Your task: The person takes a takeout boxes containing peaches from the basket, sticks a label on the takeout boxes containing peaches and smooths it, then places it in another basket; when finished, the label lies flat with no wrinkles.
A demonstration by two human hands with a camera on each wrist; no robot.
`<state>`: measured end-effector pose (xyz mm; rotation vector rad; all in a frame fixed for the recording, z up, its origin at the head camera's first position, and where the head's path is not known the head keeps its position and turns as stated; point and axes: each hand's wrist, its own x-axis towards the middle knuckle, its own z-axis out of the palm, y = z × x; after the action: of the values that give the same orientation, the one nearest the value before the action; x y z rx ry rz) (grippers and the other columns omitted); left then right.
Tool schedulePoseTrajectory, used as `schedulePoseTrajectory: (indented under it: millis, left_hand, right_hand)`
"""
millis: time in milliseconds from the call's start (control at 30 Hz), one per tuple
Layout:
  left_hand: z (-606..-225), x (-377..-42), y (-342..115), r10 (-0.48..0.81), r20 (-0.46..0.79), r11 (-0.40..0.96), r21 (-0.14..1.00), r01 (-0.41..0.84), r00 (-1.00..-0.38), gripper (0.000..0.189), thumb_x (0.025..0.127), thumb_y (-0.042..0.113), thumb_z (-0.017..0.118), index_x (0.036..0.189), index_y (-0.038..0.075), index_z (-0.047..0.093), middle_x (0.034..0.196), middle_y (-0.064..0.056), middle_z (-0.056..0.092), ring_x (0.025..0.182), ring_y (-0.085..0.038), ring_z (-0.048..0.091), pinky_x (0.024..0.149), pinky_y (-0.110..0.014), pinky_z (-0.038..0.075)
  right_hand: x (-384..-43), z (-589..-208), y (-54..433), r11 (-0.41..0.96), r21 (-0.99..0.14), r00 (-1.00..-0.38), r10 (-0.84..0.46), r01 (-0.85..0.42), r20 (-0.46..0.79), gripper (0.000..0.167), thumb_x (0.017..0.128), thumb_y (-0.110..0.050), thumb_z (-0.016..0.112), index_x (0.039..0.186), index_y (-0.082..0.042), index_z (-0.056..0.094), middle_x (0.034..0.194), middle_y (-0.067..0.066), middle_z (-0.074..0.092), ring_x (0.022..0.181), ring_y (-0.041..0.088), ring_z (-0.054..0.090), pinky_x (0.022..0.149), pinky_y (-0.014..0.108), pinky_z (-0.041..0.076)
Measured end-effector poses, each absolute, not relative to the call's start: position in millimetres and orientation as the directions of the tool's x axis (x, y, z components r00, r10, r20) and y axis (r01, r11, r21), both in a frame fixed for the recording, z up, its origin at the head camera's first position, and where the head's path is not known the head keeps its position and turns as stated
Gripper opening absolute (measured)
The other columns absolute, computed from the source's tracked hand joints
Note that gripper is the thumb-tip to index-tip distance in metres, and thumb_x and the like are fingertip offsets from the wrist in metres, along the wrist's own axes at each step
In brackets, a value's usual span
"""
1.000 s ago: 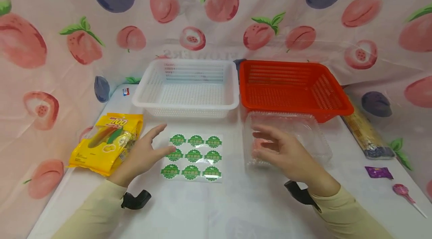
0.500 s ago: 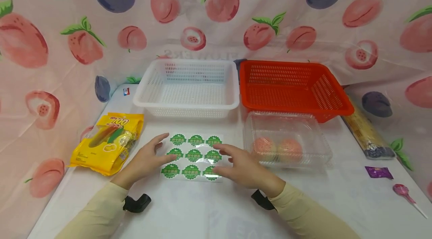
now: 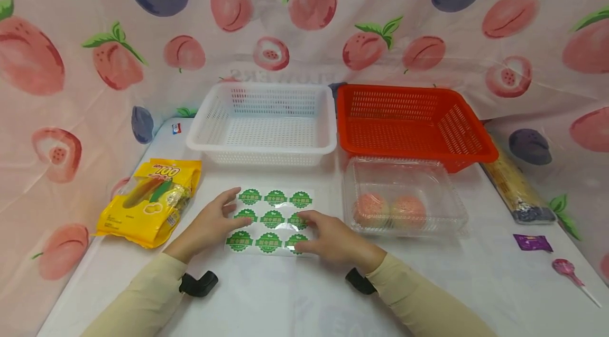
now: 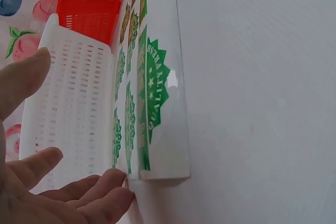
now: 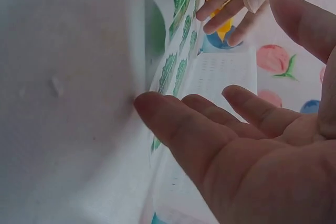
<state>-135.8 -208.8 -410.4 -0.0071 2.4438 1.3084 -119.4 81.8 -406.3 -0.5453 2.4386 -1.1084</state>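
Observation:
A sheet of round green stickers lies on the white table between my two hands. At its left edge is my left hand, fingers loosely spread; in the left wrist view its fingertips come up to the sheet's corner, and I cannot tell whether they press on it. My right hand is at the right side, thumb and forefinger over the end stickers. The right wrist view shows its relaxed fingers beside the sheet, whose far corner curls up off the table. Neither hand grips anything.
Behind the sheet stand a white basket and a red basket. A clear plastic box with two pinkish round fruits is on the right. Around the edges lie a yellow candy bag, a purple-wrapped sweet and a lollipop.
My right hand has moved left from over the clear box to the right side of the sticker sheet, uncovering the fruits. My left hand has shifted slightly right, toward the sheet.

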Motion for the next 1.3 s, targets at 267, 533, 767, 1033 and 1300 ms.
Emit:
schedulePoseTrajectory:
  millis: [267,533,767,1033,1300]
  left_hand:
    - [-405.5,-140.8,-205.5,0.129,-0.318,0.614,0.770,-0.176,-0.939,0.088,0.089,0.040,0.075,0.158,0.012,0.028,0.159,-0.024,0.026,0.145,-0.042,0.028,0.113,-0.060,0.028]
    - [-406.2,-150.0,-204.5,0.158,-0.335,0.604,0.777,-0.178,-0.929,0.086,0.090,0.037,0.074,0.158,0.013,0.027,0.159,-0.026,0.026,0.145,-0.041,0.028,0.112,-0.058,0.028]
    - [-405.8,-153.6,-206.7,0.122,-0.285,0.565,0.807,-0.170,-0.951,0.073,0.093,0.031,0.072,0.153,0.010,0.038,0.152,-0.026,0.037,0.137,-0.043,0.037,0.108,-0.058,0.037]
    - [-413.2,-150.3,-212.0,0.175,-0.221,0.485,0.867,-0.111,-0.959,0.049,0.092,0.030,0.073,0.136,0.009,0.062,0.148,-0.016,0.048,0.134,-0.035,0.039,0.112,-0.053,0.031]
    - [-416.3,-145.0,-203.4,0.228,-0.217,0.489,0.869,-0.081,-0.949,0.044,0.092,0.026,0.074,0.132,0.011,0.065,0.145,-0.015,0.052,0.138,-0.037,0.039,0.114,-0.058,0.026]
  right_hand:
    - [-121.6,-407.2,81.3,0.603,-0.779,-0.840,-0.503,-0.171,-0.205,0.067,0.087,-0.030,0.079,0.143,-0.005,0.051,0.133,0.012,0.059,0.124,0.031,0.054,0.106,0.050,0.041]
    - [-123.0,-407.3,81.9,0.600,-0.780,-0.838,-0.508,-0.178,-0.200,0.068,0.087,-0.029,0.078,0.143,-0.003,0.050,0.134,0.013,0.059,0.125,0.031,0.053,0.106,0.050,0.040]
    - [-123.2,-408.0,81.7,0.601,-0.781,-0.836,-0.508,-0.174,-0.205,0.069,0.087,-0.029,0.079,0.144,-0.003,0.050,0.136,0.012,0.058,0.129,0.031,0.051,0.108,0.049,0.039]
    - [-122.5,-409.4,82.7,0.608,-0.773,-0.829,-0.518,-0.181,-0.212,0.067,0.088,-0.030,0.077,0.144,-0.005,0.050,0.137,0.009,0.058,0.131,0.030,0.050,0.110,0.048,0.037]
    - [-119.3,-406.8,82.3,0.593,-0.787,-0.835,-0.511,-0.170,-0.204,0.067,0.089,-0.029,0.077,0.144,-0.004,0.050,0.139,0.010,0.056,0.131,0.029,0.049,0.110,0.049,0.037]
